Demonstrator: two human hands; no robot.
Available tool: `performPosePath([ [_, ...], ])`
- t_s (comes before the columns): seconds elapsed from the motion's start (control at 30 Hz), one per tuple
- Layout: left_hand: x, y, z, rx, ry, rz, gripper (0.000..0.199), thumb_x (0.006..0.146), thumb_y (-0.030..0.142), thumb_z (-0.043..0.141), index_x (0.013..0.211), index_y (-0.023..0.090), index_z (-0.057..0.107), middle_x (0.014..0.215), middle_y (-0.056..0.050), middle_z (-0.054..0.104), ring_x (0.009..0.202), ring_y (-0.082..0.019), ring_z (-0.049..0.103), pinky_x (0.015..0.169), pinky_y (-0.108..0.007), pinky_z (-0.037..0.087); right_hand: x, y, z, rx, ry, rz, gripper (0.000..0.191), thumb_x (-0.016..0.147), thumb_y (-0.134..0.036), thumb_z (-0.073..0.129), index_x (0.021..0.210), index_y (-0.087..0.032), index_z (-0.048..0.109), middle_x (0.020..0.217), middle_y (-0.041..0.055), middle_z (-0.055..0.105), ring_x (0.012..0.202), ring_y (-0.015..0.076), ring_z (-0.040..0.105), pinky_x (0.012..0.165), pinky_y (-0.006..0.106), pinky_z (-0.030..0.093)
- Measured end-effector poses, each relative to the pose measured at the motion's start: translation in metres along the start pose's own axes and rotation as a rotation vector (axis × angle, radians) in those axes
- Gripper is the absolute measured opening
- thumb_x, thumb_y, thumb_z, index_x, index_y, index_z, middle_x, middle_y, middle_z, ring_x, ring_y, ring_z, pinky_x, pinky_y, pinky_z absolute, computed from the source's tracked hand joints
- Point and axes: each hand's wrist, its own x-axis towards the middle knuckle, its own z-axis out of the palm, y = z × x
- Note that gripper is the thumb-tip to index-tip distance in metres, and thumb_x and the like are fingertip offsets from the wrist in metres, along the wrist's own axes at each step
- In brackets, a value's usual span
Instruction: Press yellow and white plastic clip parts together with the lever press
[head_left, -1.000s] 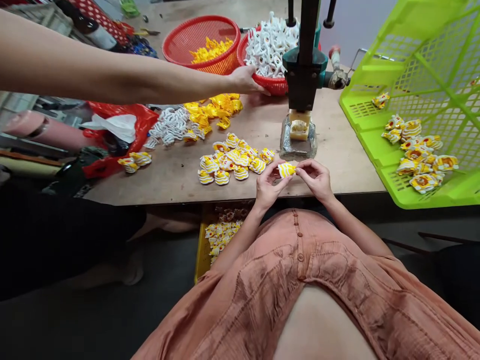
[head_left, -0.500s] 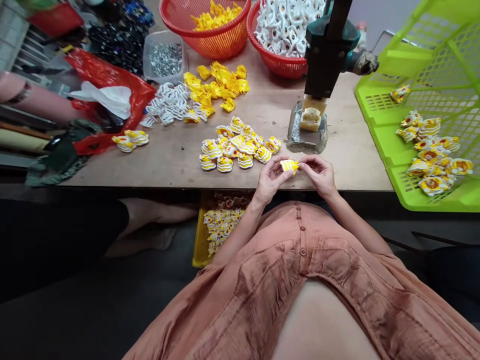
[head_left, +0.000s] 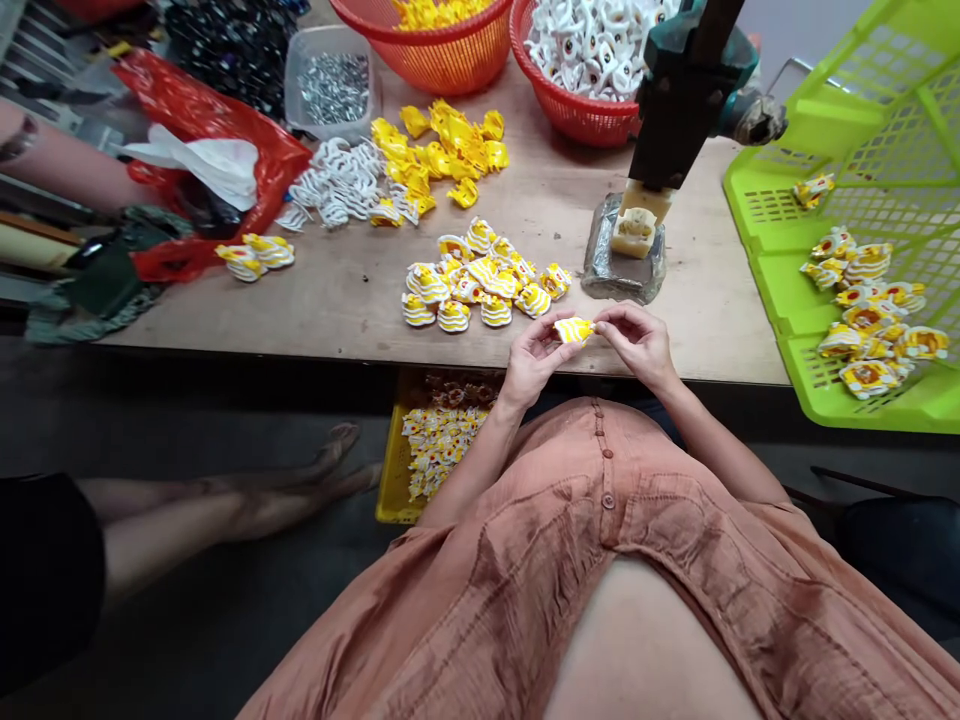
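Observation:
Between my two hands, just above the table's front edge, is a small yellow-and-white striped plastic piece [head_left: 574, 330]. My left hand [head_left: 536, 358] grips its left end between thumb and fingers. At its right end, my right hand [head_left: 637, 342] pinches the tip; its fingertips hide what they hold there. A pile of similar striped pieces [head_left: 487, 280] lies left of my hands, some showing red spots. Close beyond my hands stands a press, its cream-coloured fixture [head_left: 634, 232] above a silvery wrapped base [head_left: 606, 272].
Yellow parts [head_left: 442, 150] and white wavy parts [head_left: 337, 185] lie further back, near a clear tub of metal bits [head_left: 330, 125]. Red baskets [head_left: 581, 108] stand behind. A green crate [head_left: 795, 350] holds striped pieces at right. Another person's legs [head_left: 225, 510] show at lower left.
The view has shifted slightly. The striped piece has turned a little in my hands, still held by both. The other person's legs have moved left and down.

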Motion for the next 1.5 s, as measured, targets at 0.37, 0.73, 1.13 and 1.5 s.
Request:
performPosePath([
  [0.37,-0.02,-0.006,-0.03,0.016,0.111,0.082,0.064,0.077,0.036,0.1,0.133,0.026,0.069,0.143,-0.009,0.073,0.125,-0.023,0.074,0.113,-0.037,0.06,0.04,-0.001,0.022,-0.199,-0.21,-0.241,0.027,0.109,-0.039,0.057,0.113,-0.024,0.079,0.105,0.0081,0.081,0.101,0.0228,0.075,0.097,0.042,0.062],
  [0.73,-0.022,0.0,-0.013,-0.163,0.082,-0.034,0.063,0.081,0.023,0.091,0.139,0.026,0.066,0.154,-0.009,0.066,0.145,-0.028,0.064,0.128,-0.043,0.049,-0.005,-0.001,0.025,-0.056,-0.242,-0.133,0.022,0.102,-0.038,0.073,0.117,-0.024,0.078,0.108,0.0077,0.078,0.094,0.0199,0.075,0.088,0.038,0.066],
  [1.13,-0.024,0.004,-0.011,-0.425,-0.044,-0.29,0.055,0.081,0.026,0.082,0.135,0.024,0.071,0.128,-0.007,0.078,0.11,-0.02,0.077,0.096,-0.033,0.066,-0.012,-0.023,0.018,-0.3,-0.313,-0.374,0.022,0.107,-0.03,0.057,0.118,-0.028,0.077,0.113,0.0097,0.078,0.104,0.0251,0.071,0.094,0.048,0.062],
  [1.5,-0.019,0.013,-0.022,-0.271,0.126,-0.249,0.034,0.078,0.04,0.089,0.09,0.018,0.066,0.086,0.0,0.07,0.075,-0.012,0.071,0.072,-0.023,0.062,0.093,0.016,0.048,-0.9,-0.541,-0.298,0.035,0.106,-0.018,0.05,0.136,-0.012,0.066,0.132,0.021,0.07,0.137,0.0377,0.057,0.129,0.076,0.022],
])
